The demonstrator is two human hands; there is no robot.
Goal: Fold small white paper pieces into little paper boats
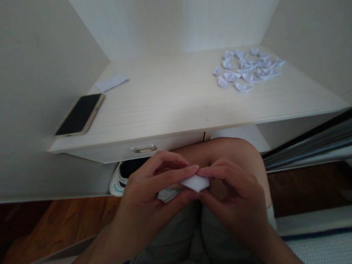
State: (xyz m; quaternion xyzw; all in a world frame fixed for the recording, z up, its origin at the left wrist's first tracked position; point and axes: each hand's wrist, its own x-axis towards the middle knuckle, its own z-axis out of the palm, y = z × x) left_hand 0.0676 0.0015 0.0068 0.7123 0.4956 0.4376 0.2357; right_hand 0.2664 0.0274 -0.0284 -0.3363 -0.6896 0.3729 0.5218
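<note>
A small folded piece of white paper (197,183) is pinched between both hands, above the lap. My left hand (155,187) grips its left side with thumb and index finger. On its right side, my right hand (235,187) holds it the same way, and the fingertips of the two hands nearly meet at its top and bottom. Several small folded paper boats (243,87) lie grouped at the back right of the white desk (163,97). A flat white paper strip (112,83) rests at the desk's left.
A phone (79,114) with a dark screen lies at the desk's left edge. Below the desktop is a drawer with a metal handle (144,149). A white shoe (116,183) stands under it. My bare knee is close to the desk's front edge.
</note>
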